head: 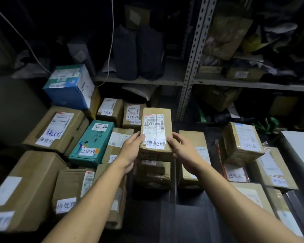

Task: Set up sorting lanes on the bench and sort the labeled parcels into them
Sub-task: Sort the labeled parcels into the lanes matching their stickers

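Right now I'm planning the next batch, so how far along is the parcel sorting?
Partly done: labeled boxes already sit grouped left and right, like the teal parcel. In hand: both hands, left and right, grip a cardboard parcel tagged 待处理. Left: placing it; mixed tags remain nearby.

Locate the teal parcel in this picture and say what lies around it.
In the head view the teal parcel lies left of centre, just left of the left hand, with a large brown box on its left.

Grey perforated metal shelving upright (191,71) behind the desk, dark soft bags (139,51) standing on a shelf board (139,81), thin white cable (111,41) hanging down, green plastic bag (268,126) low at right, white panel (300,146) at the desk's right edge
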Motion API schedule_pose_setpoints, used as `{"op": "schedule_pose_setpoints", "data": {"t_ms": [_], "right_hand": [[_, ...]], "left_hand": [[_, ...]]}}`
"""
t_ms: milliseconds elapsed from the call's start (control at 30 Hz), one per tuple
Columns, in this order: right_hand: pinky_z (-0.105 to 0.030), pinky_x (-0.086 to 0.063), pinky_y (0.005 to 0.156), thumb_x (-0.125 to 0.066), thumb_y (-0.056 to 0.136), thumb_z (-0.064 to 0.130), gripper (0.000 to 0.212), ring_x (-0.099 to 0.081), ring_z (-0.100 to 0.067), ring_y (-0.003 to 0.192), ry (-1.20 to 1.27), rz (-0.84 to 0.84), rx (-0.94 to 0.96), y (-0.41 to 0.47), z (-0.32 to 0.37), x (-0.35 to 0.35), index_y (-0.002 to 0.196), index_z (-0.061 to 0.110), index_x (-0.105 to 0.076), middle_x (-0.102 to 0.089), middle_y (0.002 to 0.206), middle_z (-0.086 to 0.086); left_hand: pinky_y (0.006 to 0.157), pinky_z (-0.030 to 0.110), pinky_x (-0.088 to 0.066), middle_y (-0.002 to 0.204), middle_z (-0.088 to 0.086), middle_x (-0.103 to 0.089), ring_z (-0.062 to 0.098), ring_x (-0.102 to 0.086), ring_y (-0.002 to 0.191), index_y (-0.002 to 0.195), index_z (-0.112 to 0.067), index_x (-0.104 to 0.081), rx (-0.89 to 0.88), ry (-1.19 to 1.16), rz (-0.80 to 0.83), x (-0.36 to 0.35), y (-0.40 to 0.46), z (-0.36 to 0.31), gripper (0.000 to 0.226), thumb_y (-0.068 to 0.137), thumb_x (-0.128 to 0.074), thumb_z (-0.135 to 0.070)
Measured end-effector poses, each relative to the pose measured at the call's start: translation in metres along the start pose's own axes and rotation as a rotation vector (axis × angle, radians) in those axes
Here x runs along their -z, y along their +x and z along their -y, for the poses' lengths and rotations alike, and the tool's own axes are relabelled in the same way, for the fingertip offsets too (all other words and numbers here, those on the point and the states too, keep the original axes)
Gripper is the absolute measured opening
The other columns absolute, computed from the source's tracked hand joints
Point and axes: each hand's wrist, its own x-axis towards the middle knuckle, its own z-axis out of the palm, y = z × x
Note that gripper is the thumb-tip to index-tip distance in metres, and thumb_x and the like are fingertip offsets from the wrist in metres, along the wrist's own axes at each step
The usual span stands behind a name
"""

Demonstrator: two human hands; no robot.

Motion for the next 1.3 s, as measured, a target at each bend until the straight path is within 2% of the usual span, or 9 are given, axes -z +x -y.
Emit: {"op": "schedule_pose_setpoints", "data": {"t_ms": [200, 300, 400, 500, 600, 700, 833, 933, 1300], "right_hand": [[-0.021, -0.054, 0.07, -0.056, 0.099, 0.039, 0.043, -0.071, -0.008, 0.1, -0.015, -0.012, -0.021, 0.007, -0.003, -0.009, 0.14, 0.026, -0.05, -0.07, 0.121, 0.004], [-0.027, -0.056, 0.077, -0.056, 0.099, 0.036, 0.04, -0.07, -0.011, 0.104, 0.001, -0.02, -0.025, 0.005, -0.004, -0.004, 0.138, 0.026, -0.051, -0.07, 0.122, 0.003], [-0.032, -0.056, 0.083, -0.054, 0.1, 0.03, 0.029, -0.07, -0.011, 0.104, 0.023, -0.041, 0.0, 0.004, 0.001, 0.011, 0.129, 0.029, -0.06, -0.072, 0.118, 0.004], [-0.022, -0.057, 0.072, -0.054, 0.094, 0.036, 0.023, -0.071, -0.004, 0.098, 0.0, -0.075, 0.028, 0.0, 0.015, 0.035, 0.103, 0.049, -0.071, -0.074, 0.109, 0.015], [-0.026, -0.058, 0.077, -0.057, 0.079, 0.051, 0.02, -0.071, -0.003, 0.098, -0.037, -0.127, 0.019, -0.007, 0.016, 0.066, 0.09, 0.06, -0.07, -0.074, 0.108, 0.016], [-0.031, -0.057, 0.079, -0.057, 0.079, 0.048, 0.025, -0.071, -0.004, 0.097, -0.065, -0.177, -0.014, -0.011, -0.001, 0.097, 0.098, 0.051, -0.072, -0.075, 0.105, 0.017], [-0.04, -0.06, 0.086, -0.049, 0.095, 0.027, 0.032, -0.073, -0.013, 0.097, -0.103, -0.261, -0.109, -0.006, -0.041, 0.124, 0.119, 0.022, -0.069, -0.076, 0.105, 0.006], [-0.045, -0.057, 0.092, -0.045, 0.1, 0.027, 0.031, -0.07, -0.014, 0.101, -0.171, -0.281, -0.151, 0.0, -0.064, 0.132, 0.122, 0.021, -0.065, -0.073, 0.109, 0.006], [-0.04, -0.044, 0.106, -0.041, 0.1, 0.032, 0.042, -0.057, -0.023, 0.122, -0.477, -0.203, -0.179, 0.006, -0.072, 0.143, 0.138, 0.019, -0.052, -0.058, 0.139, -0.004]], "left_hand": [[0.075, 0.028, -0.057, 0.108, 0.0, -0.074, 0.015, -0.071, 0.099, 0.131, -0.023, -0.058, 0.006, 0.013, 0.044, 0.015, 0.01, 0.003, 0.032, 0.099, -0.052, -0.027], [0.09, 0.038, -0.055, 0.113, 0.003, -0.072, 0.018, -0.069, 0.104, 0.131, -0.024, -0.056, 0.018, 0.019, 0.064, 0.009, 0.013, 0.002, 0.033, 0.099, -0.053, -0.026], [0.079, 0.03, -0.058, 0.106, -0.003, -0.075, 0.014, -0.071, 0.099, 0.122, -0.03, -0.058, 0.005, 0.044, 0.104, -0.006, 0.018, -0.002, 0.023, 0.099, -0.052, -0.027], [0.064, 0.02, -0.056, 0.102, -0.006, -0.075, 0.009, -0.072, 0.092, 0.116, -0.032, -0.058, -0.015, 0.053, 0.148, -0.034, 0.023, -0.005, 0.019, 0.099, -0.053, -0.028], [0.076, 0.026, -0.059, 0.118, 0.001, -0.07, 0.012, -0.07, 0.099, 0.134, -0.023, -0.051, -0.016, 0.083, 0.186, -0.067, 0.032, 0.001, 0.035, 0.099, -0.053, -0.027], [0.098, 0.041, -0.052, 0.127, 0.003, -0.065, 0.017, -0.066, 0.109, 0.145, -0.02, -0.041, 0.028, 0.149, 0.206, -0.101, 0.04, 0.022, 0.045, 0.101, -0.049, -0.029], [0.103, 0.04, -0.047, 0.136, -0.001, -0.058, 0.013, -0.059, 0.116, 0.147, -0.027, -0.035, 0.084, 0.275, 0.215, -0.138, 0.045, 0.062, 0.045, 0.103, -0.039, -0.035], [0.107, 0.044, -0.043, 0.14, -0.001, -0.054, 0.016, -0.055, 0.123, 0.146, -0.031, -0.033, 0.119, 0.304, 0.21, -0.155, 0.049, 0.086, 0.043, 0.104, -0.033, -0.034], [0.093, 0.027, -0.039, 0.145, -0.004, -0.049, 0.008, -0.05, 0.118, 0.15, -0.033, -0.025, 0.134, 0.492, 0.087, -0.163, 0.046, 0.099, 0.047, 0.104, -0.034, -0.034]]}}
